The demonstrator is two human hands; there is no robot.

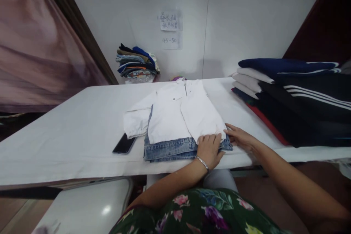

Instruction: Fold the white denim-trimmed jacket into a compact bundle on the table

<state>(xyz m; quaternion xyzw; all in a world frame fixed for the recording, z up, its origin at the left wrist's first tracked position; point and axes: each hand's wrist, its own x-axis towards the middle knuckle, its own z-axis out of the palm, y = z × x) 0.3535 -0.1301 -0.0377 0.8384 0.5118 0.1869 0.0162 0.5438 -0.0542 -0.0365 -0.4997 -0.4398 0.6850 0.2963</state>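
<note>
Step in hand: folding a white jacket (175,115) with a denim lining, judging from how both hands sit at its near hem.
Jacket: lies flat near the middle of the surface (68,128), hem towards the near edge, collar towards the far edge; one sleeve spreads out to the left, the right side is already turned in over the front.
Denim layer (170,150): shows below the white hem along the near edge, in a neat band.
Left hand (210,150): rests palm down on the hem's right corner, fingers (212,139) close together and flat, pressing rather than gripping; a bracelet sits at the wrist.
Right hand (241,137): lies just beside the left, at the jacket's right edge, fingers stretched and nearly flat, touching the cloth; I cannot tell whether they pinch the fabric underneath.
Phone (124,143): dark, lying just beside the loose left sleeve, near the near edge.
Doing it well: keep the left palm as an anchor so the stacked layers do not slide; smooth outward from it; bring edges together squarely before creasing.
Risk: the spread sleeve may drag over the phone if pulled across carelessly.
Folded stack (296,98): dark and white garments at the right edge, well apart from the hands.
Far pile (137,64): colourful clothes against the wall beyond the far edge.
</note>
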